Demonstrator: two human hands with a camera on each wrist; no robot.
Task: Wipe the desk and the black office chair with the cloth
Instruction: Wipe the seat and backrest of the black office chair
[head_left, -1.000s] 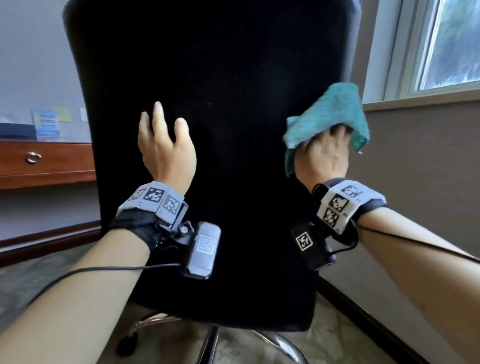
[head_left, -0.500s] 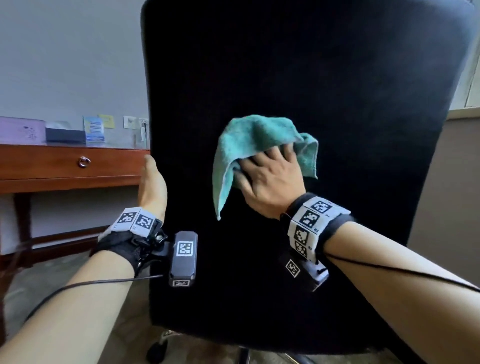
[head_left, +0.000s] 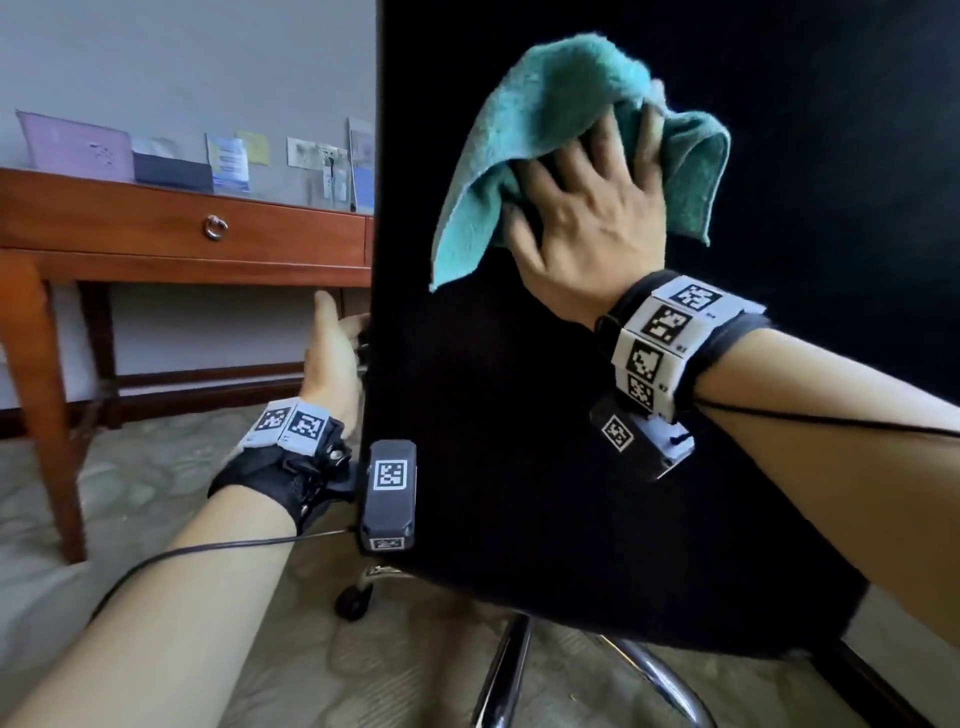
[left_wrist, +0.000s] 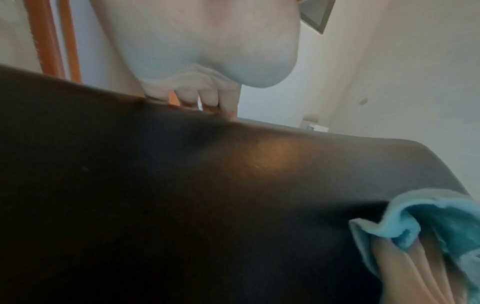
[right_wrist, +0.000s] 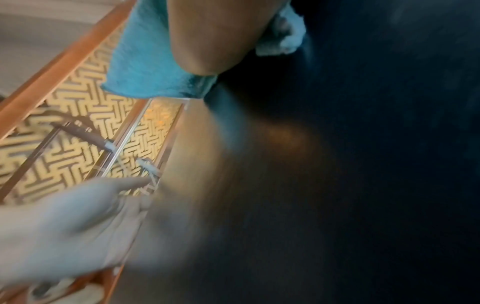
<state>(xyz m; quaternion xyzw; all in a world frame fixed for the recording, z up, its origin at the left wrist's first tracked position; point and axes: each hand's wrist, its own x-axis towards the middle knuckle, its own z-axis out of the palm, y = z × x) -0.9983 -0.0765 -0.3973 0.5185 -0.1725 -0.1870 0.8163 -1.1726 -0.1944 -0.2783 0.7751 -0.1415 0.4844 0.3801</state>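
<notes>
Hidden: my left fingertips (head_left: 358, 332) curl out of sight round the left edge of the black office chair (head_left: 519, 441); the chair's top is cut off in the head view.
Left grip: my left hand (head_left: 332, 358) is clamped on that chair edge, thumb up.
Right grip: my right hand (head_left: 592, 213) presses the cloth (head_left: 545, 119) against the chair back, fingers spread nearly straight, tips tucked under the teal folds.
Left wrist view: shows my knuckles (left_wrist: 197, 98) hooked over the edge and the cloth (left_wrist: 426, 222) far right.
Right wrist view: blurred; cloth (right_wrist: 145, 61) under my palm, patterned carpet (right_wrist: 78, 115) beyond.
Surface: wooden, with a ring-pull drawer (head_left: 215, 227), left of the chair against a pale wall; cards and boxes (head_left: 171, 169) stand on it.
</notes>
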